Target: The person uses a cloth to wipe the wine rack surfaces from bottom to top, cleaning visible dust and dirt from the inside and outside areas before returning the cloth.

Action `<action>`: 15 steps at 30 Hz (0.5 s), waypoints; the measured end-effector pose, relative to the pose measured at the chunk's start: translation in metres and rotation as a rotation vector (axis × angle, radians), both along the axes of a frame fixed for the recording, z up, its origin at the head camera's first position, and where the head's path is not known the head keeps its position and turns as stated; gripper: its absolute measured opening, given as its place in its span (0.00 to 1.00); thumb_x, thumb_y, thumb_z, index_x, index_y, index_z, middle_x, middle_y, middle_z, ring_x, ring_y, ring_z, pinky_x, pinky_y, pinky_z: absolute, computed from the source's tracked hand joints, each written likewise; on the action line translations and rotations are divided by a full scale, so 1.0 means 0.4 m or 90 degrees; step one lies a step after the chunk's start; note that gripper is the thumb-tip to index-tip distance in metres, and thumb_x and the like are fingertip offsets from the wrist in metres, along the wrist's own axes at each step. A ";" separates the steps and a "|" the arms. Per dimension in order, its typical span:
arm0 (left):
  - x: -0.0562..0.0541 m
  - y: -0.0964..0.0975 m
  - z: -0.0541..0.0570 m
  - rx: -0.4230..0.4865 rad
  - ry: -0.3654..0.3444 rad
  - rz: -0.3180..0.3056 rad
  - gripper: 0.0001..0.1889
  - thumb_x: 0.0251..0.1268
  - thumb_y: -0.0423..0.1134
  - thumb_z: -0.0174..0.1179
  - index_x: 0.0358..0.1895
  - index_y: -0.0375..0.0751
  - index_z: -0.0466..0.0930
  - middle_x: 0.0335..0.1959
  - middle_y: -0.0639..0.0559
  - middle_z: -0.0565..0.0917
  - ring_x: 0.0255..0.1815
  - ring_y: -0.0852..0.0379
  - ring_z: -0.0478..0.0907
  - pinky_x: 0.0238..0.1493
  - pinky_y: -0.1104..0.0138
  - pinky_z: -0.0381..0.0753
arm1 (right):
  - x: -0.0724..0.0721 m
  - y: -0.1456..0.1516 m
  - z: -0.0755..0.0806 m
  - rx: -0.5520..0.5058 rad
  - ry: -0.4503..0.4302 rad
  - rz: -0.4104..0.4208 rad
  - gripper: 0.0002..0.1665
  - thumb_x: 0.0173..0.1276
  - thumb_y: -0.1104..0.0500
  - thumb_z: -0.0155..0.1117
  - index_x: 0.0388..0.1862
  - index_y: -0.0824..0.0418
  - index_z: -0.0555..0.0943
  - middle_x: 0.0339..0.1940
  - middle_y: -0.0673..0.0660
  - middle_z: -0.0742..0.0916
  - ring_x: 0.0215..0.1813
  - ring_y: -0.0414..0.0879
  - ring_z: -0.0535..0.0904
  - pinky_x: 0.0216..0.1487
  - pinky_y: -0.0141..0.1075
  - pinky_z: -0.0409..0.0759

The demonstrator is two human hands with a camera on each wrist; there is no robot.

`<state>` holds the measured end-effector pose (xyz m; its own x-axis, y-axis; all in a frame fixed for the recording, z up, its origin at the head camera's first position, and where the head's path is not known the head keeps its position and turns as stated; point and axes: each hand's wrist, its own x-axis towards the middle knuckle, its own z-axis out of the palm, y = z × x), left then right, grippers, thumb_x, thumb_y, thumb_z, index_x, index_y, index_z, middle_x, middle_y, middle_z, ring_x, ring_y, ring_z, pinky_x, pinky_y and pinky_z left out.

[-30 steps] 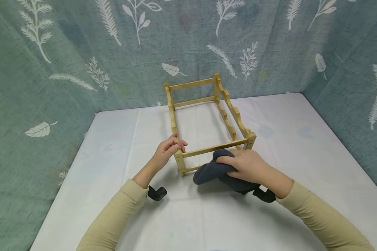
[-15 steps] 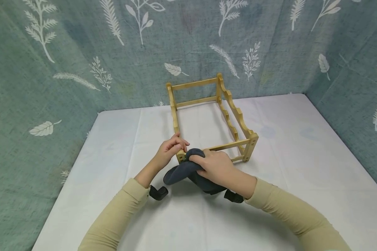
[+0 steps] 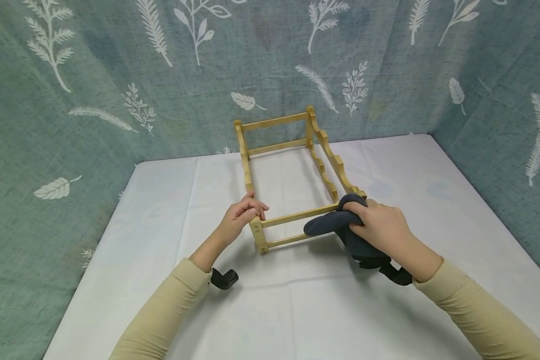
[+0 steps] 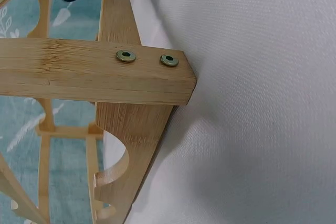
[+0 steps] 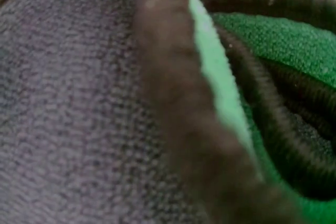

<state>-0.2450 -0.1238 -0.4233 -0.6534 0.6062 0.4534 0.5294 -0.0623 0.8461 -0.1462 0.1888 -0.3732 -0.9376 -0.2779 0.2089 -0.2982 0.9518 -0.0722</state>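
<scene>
A light wooden rack (image 3: 297, 216) with wavy notched side rails rests on the white-covered table. My left hand (image 3: 240, 216) grips its near left corner, fingertips hooked over the side rail. In my right hand (image 3: 384, 227) is a bunched dark blue cloth (image 3: 326, 223), held against the near top rail close to the right corner. Part of the cloth hangs below that hand. The right wrist view shows the cloth (image 5: 79, 108) very close, with dark bound edges and a green inner face. In the left wrist view, two hex bolts (image 4: 126, 55) sit in the rack's corner post.
The table (image 3: 261, 320) carries a white cloth. Green-blue curtains (image 3: 198, 90) with white leaf prints stand behind it and at both sides, the rack's far end near the back one. Black wrist-camera mounts (image 3: 224, 279) hang under the wrists.
My right hand swept the cloth left along the near rail toward my left hand, then back to the right corner. The left hand and rack have stayed in place.
</scene>
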 end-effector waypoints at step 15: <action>-0.002 -0.002 0.002 -0.004 0.011 -0.005 0.11 0.67 0.32 0.41 0.29 0.32 0.69 0.26 0.43 0.78 0.48 0.65 0.75 0.72 0.57 0.37 | 0.008 -0.077 -0.012 -0.003 0.135 0.221 0.20 0.49 0.54 0.73 0.43 0.50 0.78 0.24 0.55 0.79 0.18 0.43 0.73 0.13 0.31 0.66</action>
